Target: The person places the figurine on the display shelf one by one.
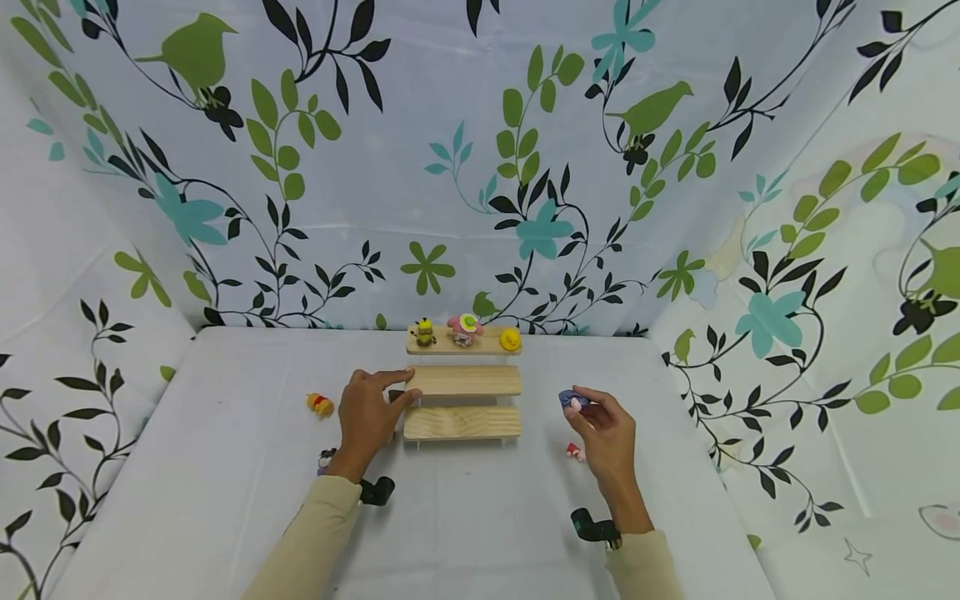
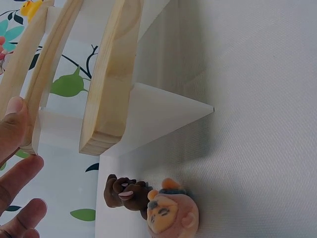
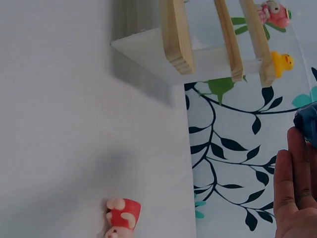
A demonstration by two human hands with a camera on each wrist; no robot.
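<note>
A three-tier wooden display stand [image 1: 465, 381] with white supports stands at mid-table. My left hand [image 1: 367, 421] holds the left end of its middle board, thumb [image 2: 12, 126] and fingertips at the board's end. On the top tier are a yellow-and-dark figurine [image 1: 424, 332], a pink figurine [image 1: 465, 329] and a yellow duck [image 1: 510, 339]. The two lower boards are bare. To the right of the stand, my right hand [image 1: 609, 437] pinches a small blue figurine [image 1: 570, 397] above the table; fingers hide part of it.
A red-and-white figurine [image 3: 122, 215] lies below my right hand. Left of the stand lies an orange-yellow figurine [image 1: 320, 405]. A brown figurine [image 2: 126, 192] and a pink-hooded figurine [image 2: 173, 215] are near my left wrist. Patterned cloth [image 1: 450, 208] hangs behind the table.
</note>
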